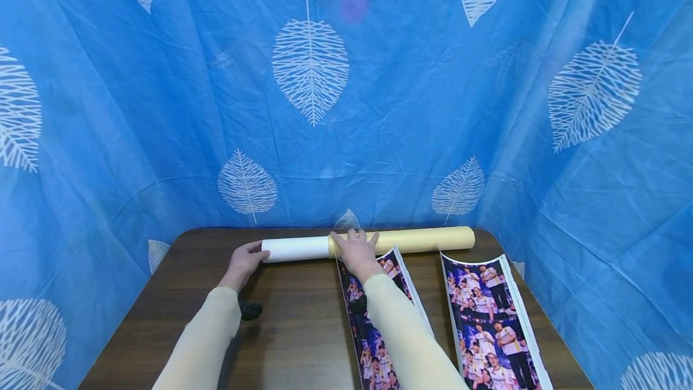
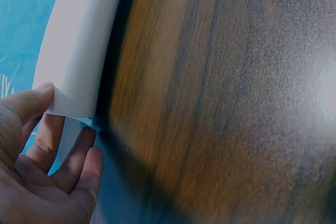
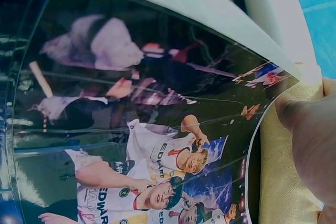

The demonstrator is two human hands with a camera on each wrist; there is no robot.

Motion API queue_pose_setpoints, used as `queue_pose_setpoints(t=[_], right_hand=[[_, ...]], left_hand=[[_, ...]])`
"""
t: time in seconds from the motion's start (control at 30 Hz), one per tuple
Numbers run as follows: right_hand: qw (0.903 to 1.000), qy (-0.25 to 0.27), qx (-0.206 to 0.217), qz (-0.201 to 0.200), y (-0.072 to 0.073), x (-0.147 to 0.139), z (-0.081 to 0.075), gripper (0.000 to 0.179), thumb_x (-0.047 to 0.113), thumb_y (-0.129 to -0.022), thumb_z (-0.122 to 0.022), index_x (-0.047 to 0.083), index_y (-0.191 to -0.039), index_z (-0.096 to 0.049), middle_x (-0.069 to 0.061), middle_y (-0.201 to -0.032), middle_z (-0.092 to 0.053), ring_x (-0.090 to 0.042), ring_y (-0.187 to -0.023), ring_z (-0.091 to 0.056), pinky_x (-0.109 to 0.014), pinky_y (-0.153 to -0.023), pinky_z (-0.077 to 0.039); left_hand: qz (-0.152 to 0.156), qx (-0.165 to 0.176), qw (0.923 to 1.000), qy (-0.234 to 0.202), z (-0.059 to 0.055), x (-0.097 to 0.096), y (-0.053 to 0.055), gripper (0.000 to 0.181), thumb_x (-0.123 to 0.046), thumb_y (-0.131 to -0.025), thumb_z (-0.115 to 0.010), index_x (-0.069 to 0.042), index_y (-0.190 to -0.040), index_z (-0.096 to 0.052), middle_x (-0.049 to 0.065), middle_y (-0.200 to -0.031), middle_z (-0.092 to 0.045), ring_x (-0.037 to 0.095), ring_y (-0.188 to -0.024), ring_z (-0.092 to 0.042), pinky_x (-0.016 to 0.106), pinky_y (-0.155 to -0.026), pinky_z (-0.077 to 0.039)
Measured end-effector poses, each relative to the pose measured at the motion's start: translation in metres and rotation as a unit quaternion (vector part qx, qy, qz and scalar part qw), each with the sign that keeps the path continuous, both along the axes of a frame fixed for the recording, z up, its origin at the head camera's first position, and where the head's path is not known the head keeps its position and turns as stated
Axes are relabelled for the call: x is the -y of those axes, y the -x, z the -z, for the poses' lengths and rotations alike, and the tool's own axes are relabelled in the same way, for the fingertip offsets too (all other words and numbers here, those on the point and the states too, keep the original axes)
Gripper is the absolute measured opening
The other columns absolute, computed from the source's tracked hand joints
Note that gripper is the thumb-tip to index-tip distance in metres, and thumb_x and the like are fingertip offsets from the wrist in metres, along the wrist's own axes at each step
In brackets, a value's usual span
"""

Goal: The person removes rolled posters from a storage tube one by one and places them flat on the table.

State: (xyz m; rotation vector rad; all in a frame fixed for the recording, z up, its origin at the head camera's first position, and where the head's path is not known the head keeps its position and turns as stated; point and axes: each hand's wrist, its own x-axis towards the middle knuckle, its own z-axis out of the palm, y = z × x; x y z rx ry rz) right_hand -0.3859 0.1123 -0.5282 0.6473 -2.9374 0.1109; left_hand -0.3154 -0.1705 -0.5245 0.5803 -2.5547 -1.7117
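A white paper roll point(image 1: 298, 248) lies crosswise near the table's far edge. Its right end meets a longer pale gold roll point(image 1: 422, 240); I cannot tell whether one sits inside the other. My left hand point(image 1: 246, 260) pinches the white roll's left end, the thumb point(image 2: 39, 98) outside and a finger at the open end. My right hand point(image 1: 357, 253) grips the gold roll near its left end, its fingers spread over the top. A glossy printed sheet point(image 1: 373, 324) of people in white jerseys lies under the right forearm, its upper corner close to that hand's thumb.
Another printed sheet point(image 1: 487, 318) lies at the right side of the brown wood table point(image 1: 292, 330), its upper edge curving. A blue curtain point(image 1: 379, 107) with white leaf patterns hangs right behind the table and along both sides.
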Motion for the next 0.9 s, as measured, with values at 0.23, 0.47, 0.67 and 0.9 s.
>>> queue_pose_setpoints(t=[0.23, 0.47, 0.67, 0.9], right_hand=[[1.0, -0.007, 0.001, -0.002, -0.001, 0.0, -0.001, 0.062, 0.037, -0.097, -0.071, 0.039, -0.153, -0.047, -0.015, -0.14, -0.053, -0.046, -0.137, -0.042, -0.079, -0.109, -0.022], [1.0, -0.005, 0.005, -0.007, -0.001, -0.001, -0.001, 0.062, 0.036, -0.096, -0.072, 0.038, -0.153, -0.047, -0.017, -0.14, -0.053, -0.048, -0.137, -0.042, -0.08, -0.108, -0.022], [0.9999, -0.007, 0.006, -0.006, -0.001, -0.001, -0.003, 0.063, 0.035, -0.096, -0.071, 0.039, -0.154, -0.045, -0.017, -0.14, -0.053, -0.047, -0.137, -0.041, -0.079, -0.109, -0.021], [0.9998, -0.004, 0.016, -0.005, -0.005, -0.001, -0.007, 0.062, 0.036, -0.097, -0.07, 0.038, -0.154, -0.046, -0.017, -0.142, -0.052, -0.047, -0.138, -0.04, -0.079, -0.109, -0.02]], left_hand=[[0.005, 0.008, 1.0, -0.001, -0.001, 0.006, 0.0, 0.058, -0.015, -0.104, -0.06, 0.007, -0.153, -0.039, 0.034, -0.159, -0.029, 0.05, -0.146, -0.026, 0.059, -0.115, -0.032], [0.003, 0.007, 1.0, -0.004, -0.003, 0.01, -0.001, 0.057, -0.015, -0.104, -0.059, 0.008, -0.152, -0.039, 0.033, -0.159, -0.028, 0.05, -0.146, -0.026, 0.059, -0.116, -0.031], [0.0, 0.004, 1.0, -0.004, -0.002, 0.013, -0.002, 0.057, -0.015, -0.104, -0.06, 0.008, -0.152, -0.04, 0.033, -0.158, -0.03, 0.05, -0.146, -0.027, 0.059, -0.116, -0.031], [0.003, 0.005, 1.0, -0.001, -0.003, 0.016, -0.005, 0.057, -0.015, -0.104, -0.059, 0.008, -0.152, -0.039, 0.033, -0.159, -0.028, 0.05, -0.147, -0.025, 0.059, -0.116, -0.03]])
